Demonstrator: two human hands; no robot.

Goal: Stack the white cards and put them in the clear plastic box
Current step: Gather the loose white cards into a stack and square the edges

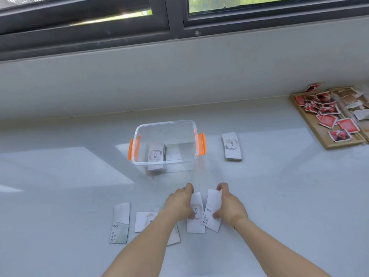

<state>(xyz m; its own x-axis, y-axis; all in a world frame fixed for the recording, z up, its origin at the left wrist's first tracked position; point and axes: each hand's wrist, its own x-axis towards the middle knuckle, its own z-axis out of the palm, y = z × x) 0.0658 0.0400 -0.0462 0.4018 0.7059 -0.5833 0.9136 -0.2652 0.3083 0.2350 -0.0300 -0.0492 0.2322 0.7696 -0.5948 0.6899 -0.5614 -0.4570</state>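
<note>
A clear plastic box (pixel 165 124) with orange handles stands mid-table; a stack of white cards (pixel 156 154) lies inside at its left. My left hand (pixel 179 202) grips a white "love" card (pixel 196 224) in front of the box. My right hand (pixel 229 206) holds another white card (pixel 212 204), tilted and overlapping the first card's right edge. More white cards lie to the left: two overlapping ones (pixel 119 222) and one (pixel 142 221) partly under my left forearm. A separate stack of white cards (pixel 231 146) lies right of the box.
A wooden tray (pixel 319 134) with several red and brown packets sits at the far right. A grey wall and a window frame rise behind the table. The white tabletop (pixel 60 176) stretches to the left.
</note>
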